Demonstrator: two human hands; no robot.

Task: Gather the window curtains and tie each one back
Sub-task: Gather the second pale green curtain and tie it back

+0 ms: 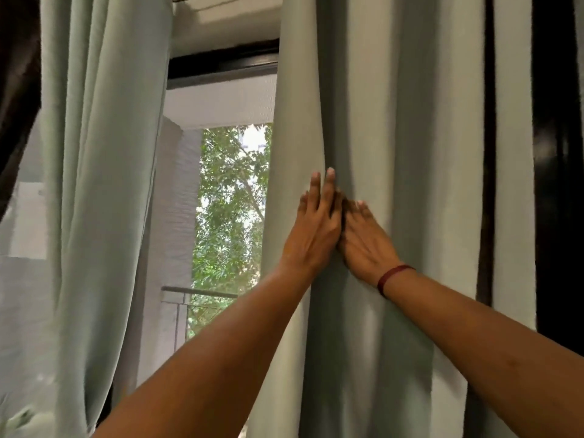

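My left hand [311,235] and right hand [366,245] lie flat on the right curtain [395,121], fingers open, gripping nothing. I should bunch its folds evenly.

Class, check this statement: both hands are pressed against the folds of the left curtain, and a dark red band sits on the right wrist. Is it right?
Not quite. In the head view, the left hand and right hand are pressed against the folds of the right curtain, not the left curtain, which hangs untouched. The dark red band does sit on the right wrist.
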